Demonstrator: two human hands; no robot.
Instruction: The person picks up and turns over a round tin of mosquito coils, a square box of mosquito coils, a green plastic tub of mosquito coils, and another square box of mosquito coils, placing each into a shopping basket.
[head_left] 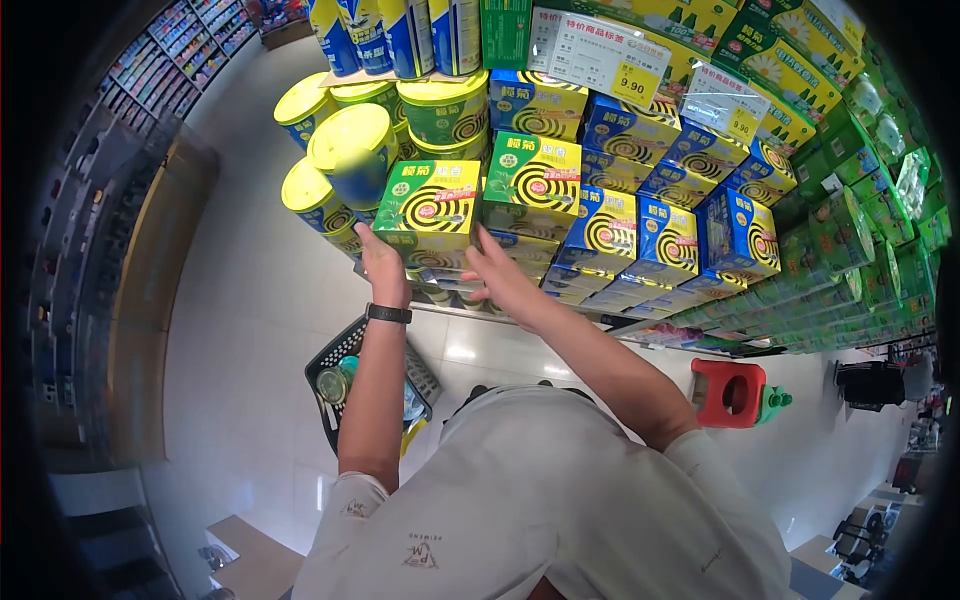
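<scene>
A green and yellow mosquito coil box point(428, 205) with a black spiral stands at the front left of a stacked display. My left hand point(384, 270), with a dark band on its wrist, grips the lower left side of this box. At the box's lower right corner is my right hand point(505, 283), its fingers apart and close to the edge; whether they press on it cannot be told. A matching mosquito coil box point(530, 185) sits just to the right. Yellow-lidded round tubs point(352, 150) stand directly left of the held box, one blurred.
Blue and yellow coil boxes point(640, 235) are stacked at the right, below price signs point(610, 55). Blue and yellow spray cans point(405, 35) stand behind. On the floor are a dark shopping basket point(425, 375) holding goods and a red stool point(712, 392). Shelving point(150, 260) lines the left.
</scene>
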